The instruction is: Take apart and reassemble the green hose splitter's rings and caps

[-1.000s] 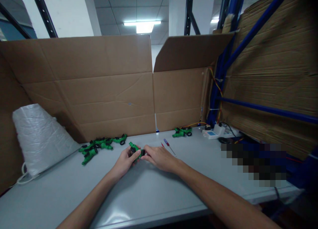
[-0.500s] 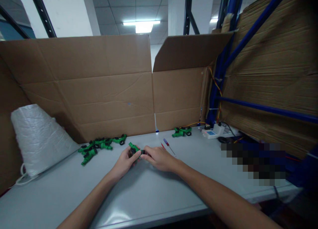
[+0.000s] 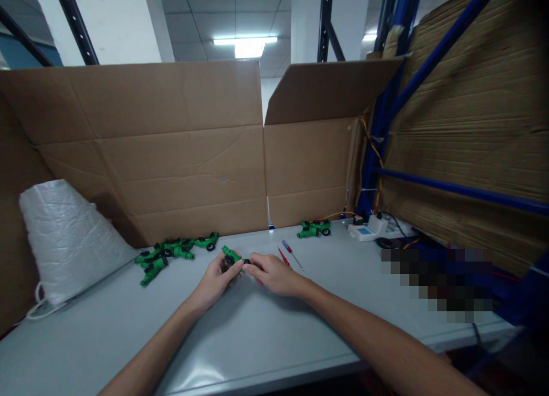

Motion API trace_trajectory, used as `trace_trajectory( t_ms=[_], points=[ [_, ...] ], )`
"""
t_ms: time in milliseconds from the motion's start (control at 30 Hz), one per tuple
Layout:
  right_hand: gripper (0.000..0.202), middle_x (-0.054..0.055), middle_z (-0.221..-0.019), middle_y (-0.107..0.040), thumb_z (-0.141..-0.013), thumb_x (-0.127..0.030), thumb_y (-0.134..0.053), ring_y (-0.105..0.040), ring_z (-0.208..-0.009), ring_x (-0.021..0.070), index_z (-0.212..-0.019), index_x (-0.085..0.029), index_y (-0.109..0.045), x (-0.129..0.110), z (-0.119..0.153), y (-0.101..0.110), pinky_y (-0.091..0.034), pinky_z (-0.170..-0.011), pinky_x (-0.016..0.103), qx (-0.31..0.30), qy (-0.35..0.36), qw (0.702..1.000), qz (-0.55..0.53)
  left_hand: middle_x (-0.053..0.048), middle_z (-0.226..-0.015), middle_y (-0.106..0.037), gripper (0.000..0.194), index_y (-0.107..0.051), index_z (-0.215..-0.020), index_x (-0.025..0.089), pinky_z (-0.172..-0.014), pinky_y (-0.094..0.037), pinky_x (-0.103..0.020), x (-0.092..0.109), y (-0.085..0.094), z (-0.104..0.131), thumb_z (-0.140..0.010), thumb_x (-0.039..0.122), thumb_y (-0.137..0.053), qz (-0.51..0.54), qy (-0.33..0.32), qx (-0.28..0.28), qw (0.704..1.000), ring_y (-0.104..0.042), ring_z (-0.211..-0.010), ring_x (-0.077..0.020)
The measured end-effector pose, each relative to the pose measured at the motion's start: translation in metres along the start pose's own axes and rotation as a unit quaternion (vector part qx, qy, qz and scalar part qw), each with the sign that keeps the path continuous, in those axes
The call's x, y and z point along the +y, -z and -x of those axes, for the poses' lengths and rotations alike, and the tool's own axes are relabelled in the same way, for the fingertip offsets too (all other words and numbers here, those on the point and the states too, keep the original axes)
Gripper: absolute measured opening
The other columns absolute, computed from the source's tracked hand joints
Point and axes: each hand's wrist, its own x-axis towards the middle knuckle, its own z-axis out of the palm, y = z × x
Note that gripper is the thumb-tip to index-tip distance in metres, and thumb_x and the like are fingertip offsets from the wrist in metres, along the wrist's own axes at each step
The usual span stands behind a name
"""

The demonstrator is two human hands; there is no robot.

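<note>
Over the middle of the table, my left hand [image 3: 217, 277] grips a small green toy vehicle [image 3: 231, 254] with black parts. My right hand [image 3: 271, 273] pinches the black end of the same toy, which looks like a wheel, from the other side. Fingers cover part of the toy, so its lower side is hidden. Just beyond my right hand lie a red tool [image 3: 283, 257] and a screwdriver [image 3: 293, 256] with a blue and red handle.
Several similar green toys [image 3: 174, 248] are heaped at the back left, beside a stuffed white sack [image 3: 72, 241]. More green toys [image 3: 314, 229] lie back right, near a white power strip [image 3: 373, 229]. Cardboard walls [image 3: 184, 161] and a blue metal frame [image 3: 372, 178] border the table [image 3: 274, 333].
My right hand has shifted slightly, its fingers still at the toy's black end, and more of the red tool shows. My left hand and the toy stay almost in place.
</note>
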Motion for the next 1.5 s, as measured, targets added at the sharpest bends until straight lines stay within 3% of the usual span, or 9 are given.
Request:
trace_trajectory(
  t_ms=[333, 633, 933, 1133, 1367, 1500],
  points=[
    [0.038, -0.004, -0.065, -0.058, -0.108, -0.047, -0.047, -0.053, -0.061, 0.013, -0.084, -0.02, -0.056, 0.006, -0.002, -0.006, -0.037, -0.062, 0.024, -0.014, -0.032, 0.996, -0.077, 0.003, -0.073, -0.058, 0.052, -0.059, -0.11, 0.015, -0.049, -0.037, -0.02, -0.005, 0.002, -0.001, -0.089, 0.061, -0.072, -0.008, -0.004, 0.002, 1.0, -0.05, -0.056, -0.0102],
    [0.031, 0.0, -0.074, -0.066, -0.106, -0.046, -0.055, -0.055, -0.066, 0.015, -0.092, -0.02, -0.063, 0.003, -0.001, 0.001, -0.03, -0.062, 0.025, -0.003, 0.004, 0.992, 0.126, 0.003, -0.073, -0.059, 0.052, -0.06, -0.105, 0.017, -0.053, -0.039, -0.021, 0.002, -0.001, 0.002, -0.088, 0.064, -0.072, 0.0, 0.025, -0.007, 1.0, -0.052, -0.059, -0.0112],
    [0.032, 0.004, -0.082, -0.073, -0.107, -0.047, -0.054, -0.064, -0.076, 0.0181, -0.096, -0.02, -0.065, 0.0, 0.0, 0.004, -0.035, -0.067, 0.025, -0.023, 0.004, 0.991, 0.128, 0.002, -0.072, -0.06, 0.05, -0.059, -0.102, 0.017, -0.055, -0.039, -0.021, 0.006, -0.001, 0.003, -0.087, 0.062, -0.074, 0.013, 0.029, -0.009, 0.999, -0.053, -0.06, -0.0116],
    [0.029, 0.007, -0.096, -0.075, -0.104, -0.048, -0.06, -0.067, -0.084, 0.0217, -0.112, -0.021, -0.06, -0.004, 0.003, 0.007, -0.035, -0.07, 0.027, -0.018, 0.048, 0.985, 0.163, 0.002, -0.071, -0.058, 0.048, -0.059, -0.093, 0.017, -0.057, -0.04, -0.022, 0.007, -0.003, 0.004, -0.087, 0.062, -0.073, 0.018, 0.022, 0.009, 1.0, -0.053, -0.061, -0.0123],
    [0.033, 0.006, -0.087, -0.073, -0.107, -0.05, -0.053, -0.062, -0.074, 0.0191, -0.102, -0.02, -0.066, 0.0, 0.002, 0.004, -0.03, -0.066, 0.027, -0.01, 0.034, 0.982, 0.183, 0.001, -0.075, -0.059, 0.051, -0.06, -0.1, 0.016, -0.057, -0.04, -0.022, 0.006, -0.002, 0.005, -0.088, 0.064, -0.072, 0.015, 0.034, -0.012, 0.999, -0.053, -0.062, -0.0123],
    [0.034, 0.003, -0.079, -0.07, -0.107, -0.049, -0.053, -0.06, -0.071, 0.0167, -0.098, -0.02, -0.067, 0.0, 0.001, 0.003, -0.032, -0.065, 0.026, -0.016, 0.021, 0.99, 0.141, 0.002, -0.074, -0.058, 0.05, -0.061, -0.101, 0.016, -0.056, -0.038, -0.022, 0.005, -0.002, 0.004, -0.088, 0.063, -0.072, 0.015, 0.032, -0.013, 0.999, -0.053, -0.062, -0.0121]
  ],
)
